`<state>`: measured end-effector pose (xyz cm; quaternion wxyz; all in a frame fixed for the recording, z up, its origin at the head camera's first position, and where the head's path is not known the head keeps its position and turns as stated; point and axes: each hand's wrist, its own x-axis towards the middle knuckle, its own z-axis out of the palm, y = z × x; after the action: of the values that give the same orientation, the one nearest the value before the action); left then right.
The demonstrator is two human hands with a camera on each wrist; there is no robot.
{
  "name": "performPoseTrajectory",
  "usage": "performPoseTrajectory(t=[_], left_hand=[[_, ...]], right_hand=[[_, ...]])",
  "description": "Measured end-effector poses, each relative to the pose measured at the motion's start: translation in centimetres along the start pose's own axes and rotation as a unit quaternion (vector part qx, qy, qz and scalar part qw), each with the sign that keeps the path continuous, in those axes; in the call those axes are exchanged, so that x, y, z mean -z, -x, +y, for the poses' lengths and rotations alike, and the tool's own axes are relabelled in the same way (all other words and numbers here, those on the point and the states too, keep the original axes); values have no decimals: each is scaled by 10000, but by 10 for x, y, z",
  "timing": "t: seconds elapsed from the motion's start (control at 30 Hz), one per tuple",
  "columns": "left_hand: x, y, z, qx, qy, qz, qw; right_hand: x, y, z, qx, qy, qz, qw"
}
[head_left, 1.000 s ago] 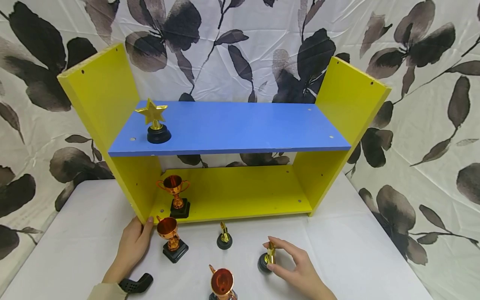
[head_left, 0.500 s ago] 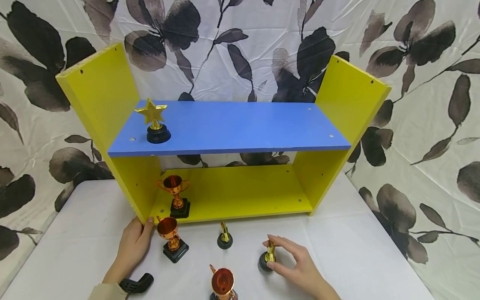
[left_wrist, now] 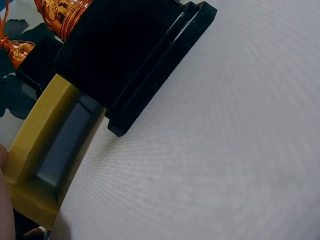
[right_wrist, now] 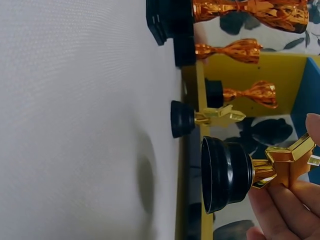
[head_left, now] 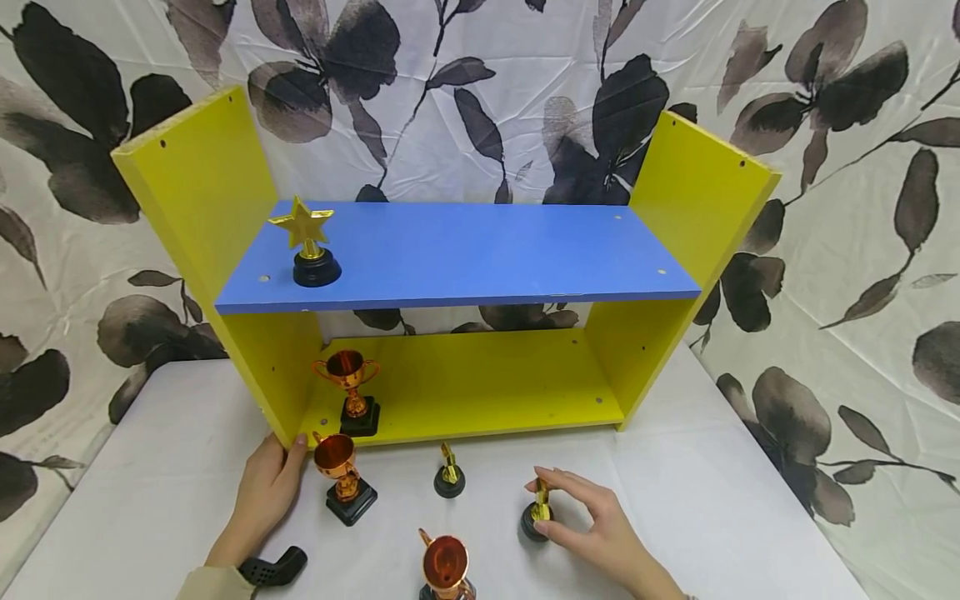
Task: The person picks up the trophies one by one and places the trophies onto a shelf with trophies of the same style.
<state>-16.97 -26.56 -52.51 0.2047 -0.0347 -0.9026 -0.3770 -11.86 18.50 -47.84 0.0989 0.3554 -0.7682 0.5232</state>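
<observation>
Star (head_left: 541, 508) has crept a smidge toward 2 o'clock, upright just above the table (head_left: 675, 492), pinched at the right hand's (head_left: 606, 533) 9. Shelf (head_left: 480, 379) sits at 11, left hand (head_left: 262, 487) gripping its corner.

At five o'clock the right hand (head_left: 611, 537) pinches a gold trophy (head_left: 540, 511); at eight, the left hand (head_left: 264, 485) touches the shelf (head_left: 465, 258).

Right hand (head_left: 592, 525) pinched, left (head_left: 268, 482) perhaps curled
</observation>
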Motion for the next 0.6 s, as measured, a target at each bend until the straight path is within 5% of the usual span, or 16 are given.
performPoseTrajectory(t=[0.6], left_hand=[[-1,0,-1,-39,-30,61,10000]], right_hand=[[1,-8,-3,201,106,98,9997]])
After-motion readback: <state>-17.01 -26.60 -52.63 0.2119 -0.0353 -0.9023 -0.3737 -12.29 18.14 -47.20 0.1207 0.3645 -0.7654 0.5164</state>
